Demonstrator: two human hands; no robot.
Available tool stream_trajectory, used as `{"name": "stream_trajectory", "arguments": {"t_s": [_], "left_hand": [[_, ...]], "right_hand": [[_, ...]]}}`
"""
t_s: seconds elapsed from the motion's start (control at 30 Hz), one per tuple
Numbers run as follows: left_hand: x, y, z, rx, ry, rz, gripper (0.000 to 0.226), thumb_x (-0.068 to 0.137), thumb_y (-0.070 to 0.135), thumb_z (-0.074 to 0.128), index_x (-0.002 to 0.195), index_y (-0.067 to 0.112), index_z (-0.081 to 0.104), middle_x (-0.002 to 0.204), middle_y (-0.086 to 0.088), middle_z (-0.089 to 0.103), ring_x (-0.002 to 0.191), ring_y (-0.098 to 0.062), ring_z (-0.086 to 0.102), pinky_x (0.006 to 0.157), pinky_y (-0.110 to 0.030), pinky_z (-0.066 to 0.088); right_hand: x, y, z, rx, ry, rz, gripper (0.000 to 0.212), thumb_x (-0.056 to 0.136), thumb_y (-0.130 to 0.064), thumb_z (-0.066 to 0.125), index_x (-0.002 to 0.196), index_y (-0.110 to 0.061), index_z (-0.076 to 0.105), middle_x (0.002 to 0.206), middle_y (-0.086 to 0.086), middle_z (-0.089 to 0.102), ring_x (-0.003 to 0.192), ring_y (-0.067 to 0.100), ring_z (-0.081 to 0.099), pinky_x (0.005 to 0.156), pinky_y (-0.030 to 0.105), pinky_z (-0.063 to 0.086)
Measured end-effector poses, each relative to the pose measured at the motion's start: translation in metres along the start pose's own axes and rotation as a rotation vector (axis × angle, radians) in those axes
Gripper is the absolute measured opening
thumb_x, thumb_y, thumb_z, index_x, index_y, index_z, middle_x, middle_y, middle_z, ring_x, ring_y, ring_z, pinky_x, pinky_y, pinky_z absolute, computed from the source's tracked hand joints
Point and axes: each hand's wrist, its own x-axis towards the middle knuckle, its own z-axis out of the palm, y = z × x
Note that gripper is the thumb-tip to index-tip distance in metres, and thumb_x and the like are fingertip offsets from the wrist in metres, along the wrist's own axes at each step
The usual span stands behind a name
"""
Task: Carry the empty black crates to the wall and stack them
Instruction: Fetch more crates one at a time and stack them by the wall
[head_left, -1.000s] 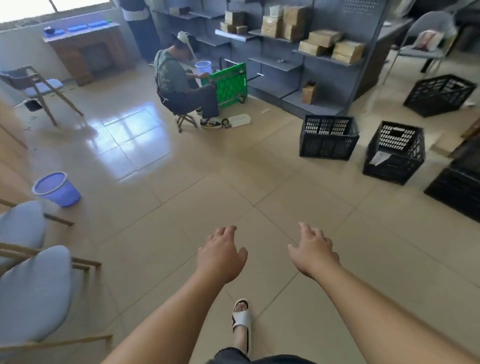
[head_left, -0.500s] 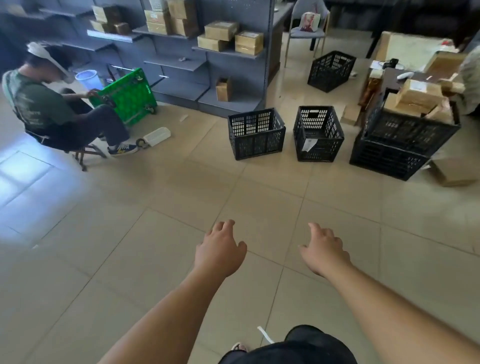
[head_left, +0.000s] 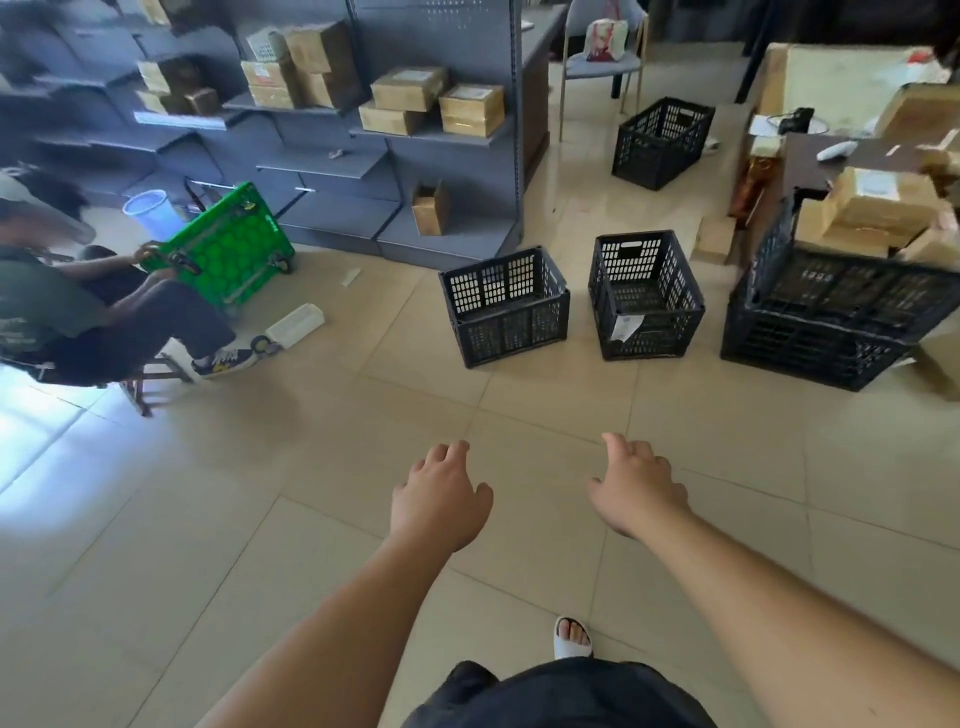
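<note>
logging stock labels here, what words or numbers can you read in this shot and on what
No text here can be read.
Paper tag on the middle black crate: print too blurred.
Label on a shelf box: too small.
Label on the cardboard box atop the stacked crates: blurred.
Shirt print on the seated person: blurred.

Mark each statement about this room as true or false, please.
1. The left hand and the right hand hold nothing. True.
2. A red panel is being held at the left. False: the seated person holds a green plastic panel.
3. The black plastic lattice crate with a white paper label stands right of an empty black plastic lattice crate. True.
4. Every black crate here is empty. False: the upper stacked black plastic crate holds brown cardboard boxes.
</note>
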Motion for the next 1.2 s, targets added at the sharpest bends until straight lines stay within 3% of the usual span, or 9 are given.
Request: {"name": "stream_trajectory", "arguments": {"t_s": [0.37, 0.73, 1.03, 1.2], "left_hand": [[0.196, 0.009, -0.054, -0.081, -0.034, -0.101, 0.063, 0.096, 0.046, 0.047, 0.154, 0.029, 0.03, 0.154, 0.002, 0.039, 0.137, -0.027, 0.043, 0.101, -0.046, 0.043], [0.426, 0.01, -0.161, -0.004, -0.061, 0.007, 0.063, 0.097, 0.043, 0.046, 0.155, 0.026, 0.029, 0.154, -0.002, 0.04, 0.136, -0.029, 0.043, 0.102, -0.047, 0.045], [0.58, 0.067, -0.19, 0.027, -0.114, 0.039, 0.057, 0.095, 0.043, 0.046, 0.148, 0.027, 0.035, 0.148, -0.001, 0.045, 0.131, -0.029, 0.048, 0.098, -0.047, 0.047], [0.67, 0.116, -0.206, -0.01, -0.083, -0.018, 0.05, 0.096, 0.047, 0.046, 0.142, 0.028, 0.04, 0.14, -0.001, 0.05, 0.124, -0.028, 0.052, 0.094, -0.047, 0.049]], "right_hand": [[0.189, -0.089, -0.056, -0.064, -0.067, -0.036, 0.058, 0.096, -0.044, 0.043, 0.149, -0.031, 0.024, 0.146, 0.003, 0.033, 0.13, 0.029, 0.034, 0.099, 0.045, 0.037], [0.362, -0.193, -0.122, -0.025, 0.003, 0.046, 0.056, 0.096, -0.038, 0.044, 0.149, -0.03, 0.026, 0.144, 0.003, 0.036, 0.127, 0.029, 0.036, 0.095, 0.044, 0.039], [0.508, -0.2, -0.179, 0.009, -0.002, 0.13, 0.052, 0.095, -0.037, 0.044, 0.144, -0.029, 0.031, 0.144, 0.002, 0.038, 0.127, 0.028, 0.039, 0.092, 0.043, 0.039], [0.618, -0.206, -0.218, -0.025, -0.028, 0.051, 0.053, 0.095, -0.035, 0.048, 0.144, -0.024, 0.032, 0.14, 0.007, 0.041, 0.125, 0.03, 0.041, 0.094, 0.043, 0.045]]}}
